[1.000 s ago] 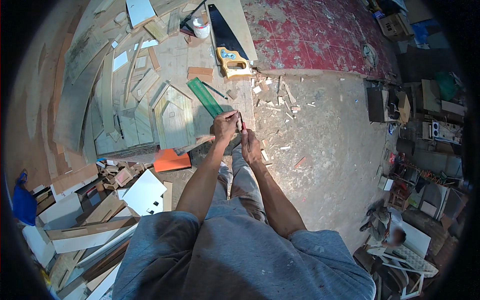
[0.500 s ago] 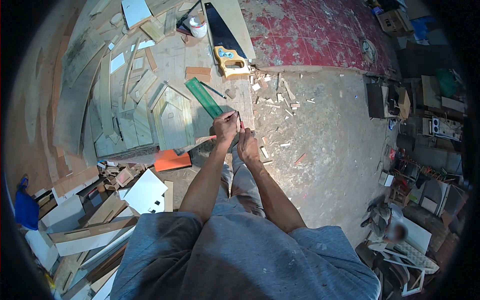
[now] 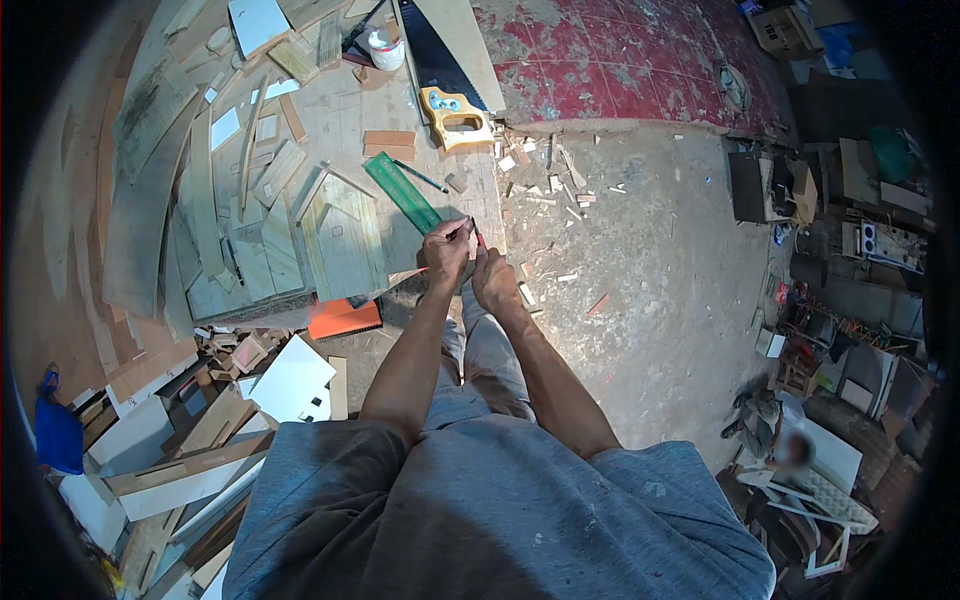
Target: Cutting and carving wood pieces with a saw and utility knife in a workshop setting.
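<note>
At the near right corner of the workbench (image 3: 478, 180), my left hand (image 3: 446, 252) is closed in a pinch; what it holds is too small to make out. Just right of it, my right hand (image 3: 494, 281) is wrapped round a thin red tool (image 3: 480, 240), whose kind does not show clearly. The two hands almost touch. A green ruler (image 3: 403, 194) lies slantwise on the bench, its near end beside my left fingers. Along its right side rests a dark pencil-like stick (image 3: 421, 177). A small wood block (image 3: 456, 183) sits close by.
A handsaw with a yellow handle (image 3: 457, 122) lies farther back near a white tub (image 3: 386, 50). Wood strips (image 3: 340, 235) crowd the bench's left. Offcuts (image 3: 570, 170) litter the floor. An orange box-like thing (image 3: 343, 318) is below the bench edge. A person (image 3: 795, 450) is at lower right.
Both hands keep nearly the same pose over the bench corner, with the right hand slightly closer to the left. The whole view has shifted a little.
</note>
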A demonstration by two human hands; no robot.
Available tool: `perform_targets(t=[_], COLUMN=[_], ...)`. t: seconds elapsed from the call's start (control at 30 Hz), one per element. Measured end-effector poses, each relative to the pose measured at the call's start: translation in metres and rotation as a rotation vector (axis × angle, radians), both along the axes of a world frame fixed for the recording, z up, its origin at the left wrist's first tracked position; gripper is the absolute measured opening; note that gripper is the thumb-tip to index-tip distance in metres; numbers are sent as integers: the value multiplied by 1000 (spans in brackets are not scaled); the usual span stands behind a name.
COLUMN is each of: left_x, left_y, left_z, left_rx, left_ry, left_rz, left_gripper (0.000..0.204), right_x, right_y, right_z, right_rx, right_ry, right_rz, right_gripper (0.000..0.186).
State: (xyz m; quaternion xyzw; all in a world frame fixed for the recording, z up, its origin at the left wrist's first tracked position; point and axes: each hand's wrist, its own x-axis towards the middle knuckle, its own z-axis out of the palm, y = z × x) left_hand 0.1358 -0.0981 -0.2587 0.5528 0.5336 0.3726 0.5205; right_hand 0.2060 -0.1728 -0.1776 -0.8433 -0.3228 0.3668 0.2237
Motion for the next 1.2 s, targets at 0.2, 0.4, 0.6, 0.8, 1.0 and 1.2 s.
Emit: perform_targets(t=[0.2,0.4,0.6,0.8,1.0,1.2], left_x=[-1,0,-2,11,7,2], left_y=[3,-2,-1,1,0,-3], left_z=[-5,0,8,30,25,3], left_rx=[-100,8,97,-201,-263,-135], left_ry=[-19,36,167,37,-37,6], left_rz=[6,11,18,65,55,1], left_gripper=[16,17,17,20,21,21], right_x=[3,-5,-13,-16,-23,-24], right_y=[2,0,-16,-19,-16,-14], right_z=[-1,5,-8,-36,-25,-29], right_rx=[25,7,217,371,220,154], right_ry=[32,31,141,85,-1,32], right_rz=[-6,-37,-18,-67,-57,-87], right_gripper=[47,48,48,34,30,29])
